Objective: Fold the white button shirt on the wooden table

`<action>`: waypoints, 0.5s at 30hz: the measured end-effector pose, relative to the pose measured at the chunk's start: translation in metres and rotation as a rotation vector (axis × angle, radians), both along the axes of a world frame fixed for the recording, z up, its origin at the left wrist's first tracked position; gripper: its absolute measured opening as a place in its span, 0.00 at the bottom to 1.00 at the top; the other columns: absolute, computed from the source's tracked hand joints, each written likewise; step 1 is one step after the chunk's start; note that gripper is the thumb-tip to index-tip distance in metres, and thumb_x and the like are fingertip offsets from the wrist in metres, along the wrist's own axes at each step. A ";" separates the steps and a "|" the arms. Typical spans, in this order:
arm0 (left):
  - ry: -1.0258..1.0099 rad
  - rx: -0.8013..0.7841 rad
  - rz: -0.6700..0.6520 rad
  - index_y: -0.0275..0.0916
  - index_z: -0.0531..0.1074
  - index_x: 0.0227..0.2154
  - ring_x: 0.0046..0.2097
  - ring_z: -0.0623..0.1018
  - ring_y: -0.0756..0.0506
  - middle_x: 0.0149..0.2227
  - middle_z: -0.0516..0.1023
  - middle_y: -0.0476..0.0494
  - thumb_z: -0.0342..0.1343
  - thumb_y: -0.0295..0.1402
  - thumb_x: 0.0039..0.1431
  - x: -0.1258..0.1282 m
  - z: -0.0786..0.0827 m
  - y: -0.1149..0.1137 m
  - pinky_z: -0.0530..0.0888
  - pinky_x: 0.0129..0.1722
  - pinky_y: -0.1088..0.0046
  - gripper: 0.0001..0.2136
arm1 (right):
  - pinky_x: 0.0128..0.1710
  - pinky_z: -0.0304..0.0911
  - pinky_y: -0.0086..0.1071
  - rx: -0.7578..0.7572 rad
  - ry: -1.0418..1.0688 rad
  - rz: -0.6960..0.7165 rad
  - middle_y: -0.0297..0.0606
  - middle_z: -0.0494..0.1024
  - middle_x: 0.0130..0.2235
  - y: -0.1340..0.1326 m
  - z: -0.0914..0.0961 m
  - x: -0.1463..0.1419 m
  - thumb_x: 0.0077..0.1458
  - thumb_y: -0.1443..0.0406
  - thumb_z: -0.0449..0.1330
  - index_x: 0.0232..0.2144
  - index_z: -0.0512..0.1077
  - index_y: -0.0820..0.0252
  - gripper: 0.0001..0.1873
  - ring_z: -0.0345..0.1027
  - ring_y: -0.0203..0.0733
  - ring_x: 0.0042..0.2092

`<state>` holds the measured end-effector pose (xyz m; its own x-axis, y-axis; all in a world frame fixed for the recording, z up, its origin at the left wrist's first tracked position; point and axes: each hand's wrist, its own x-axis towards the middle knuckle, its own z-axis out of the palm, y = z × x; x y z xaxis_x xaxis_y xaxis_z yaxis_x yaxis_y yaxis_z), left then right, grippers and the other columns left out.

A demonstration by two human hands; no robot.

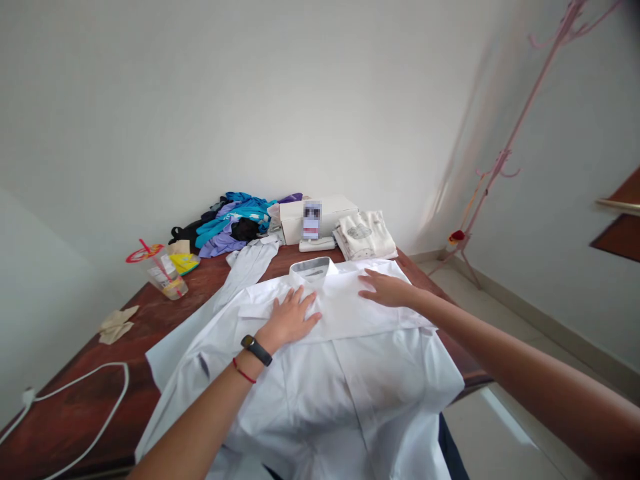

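A white collared shirt (pixel 310 380) lies spread over the dark red wooden table (pixel 65 413), its collar pointing to the wall and its lower part reaching the near edge. One sleeve is laid across the chest, below the collar. My left hand (pixel 291 316) rests flat on the fabric left of the collar, fingers spread; a black band and a red string circle that wrist. To the right of the collar, my right hand (pixel 385 288) lies on the folded sleeve with its fingers stretched out. Neither hand grips anything.
At the back are a pile of clothes (pixel 235 223), a white box (pixel 290 220), a propped phone (pixel 311 221) and folded printed cloth (pixel 367 237). A plastic cup with straw (pixel 167 273) and white cable (pixel 123 387) are left. A pink coat stand (pixel 500 160) rises right.
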<state>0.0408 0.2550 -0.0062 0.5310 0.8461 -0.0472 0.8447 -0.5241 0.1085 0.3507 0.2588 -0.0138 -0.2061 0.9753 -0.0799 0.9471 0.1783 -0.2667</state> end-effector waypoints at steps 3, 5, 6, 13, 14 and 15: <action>-0.021 0.059 0.024 0.45 0.67 0.61 0.61 0.69 0.29 0.62 0.67 0.32 0.44 0.51 0.69 0.012 0.012 0.004 0.69 0.55 0.45 0.25 | 0.64 0.57 0.50 0.157 0.101 0.246 0.51 0.61 0.68 0.007 0.009 -0.040 0.66 0.50 0.52 0.65 0.64 0.60 0.32 0.58 0.59 0.67; -0.036 0.124 0.057 0.43 0.71 0.55 0.55 0.74 0.32 0.55 0.73 0.34 0.45 0.48 0.70 0.020 0.014 0.009 0.70 0.53 0.49 0.21 | 0.65 0.55 0.51 0.222 0.112 0.376 0.52 0.56 0.70 0.011 0.004 -0.064 0.66 0.53 0.54 0.66 0.63 0.60 0.31 0.53 0.59 0.69; -0.051 0.162 0.067 0.42 0.71 0.54 0.55 0.74 0.32 0.54 0.73 0.34 0.46 0.46 0.70 0.022 0.012 0.012 0.70 0.54 0.49 0.19 | 0.66 0.53 0.53 0.243 0.114 0.388 0.52 0.53 0.71 0.012 0.000 -0.074 0.66 0.54 0.54 0.67 0.61 0.60 0.31 0.49 0.60 0.70; -0.296 0.236 -0.036 0.41 0.67 0.61 0.70 0.55 0.30 0.68 0.61 0.38 0.45 0.37 0.72 0.012 -0.021 0.038 0.61 0.63 0.43 0.19 | 0.69 0.42 0.59 0.214 0.236 0.314 0.45 0.40 0.74 0.016 -0.029 -0.083 0.68 0.52 0.50 0.72 0.47 0.55 0.36 0.33 0.57 0.74; -0.337 0.241 -0.056 0.41 0.69 0.59 0.69 0.57 0.31 0.67 0.63 0.38 0.44 0.35 0.72 0.010 -0.022 0.041 0.62 0.63 0.45 0.18 | 0.69 0.42 0.59 0.217 0.265 0.311 0.46 0.41 0.74 0.016 -0.029 -0.081 0.67 0.53 0.52 0.72 0.48 0.56 0.36 0.34 0.57 0.74; -0.379 0.255 -0.070 0.40 0.71 0.57 0.67 0.61 0.33 0.64 0.66 0.38 0.43 0.32 0.71 0.008 -0.022 0.043 0.63 0.63 0.48 0.18 | 0.69 0.44 0.57 0.229 0.304 0.304 0.47 0.44 0.74 0.017 -0.029 -0.079 0.67 0.55 0.53 0.71 0.51 0.56 0.35 0.37 0.57 0.73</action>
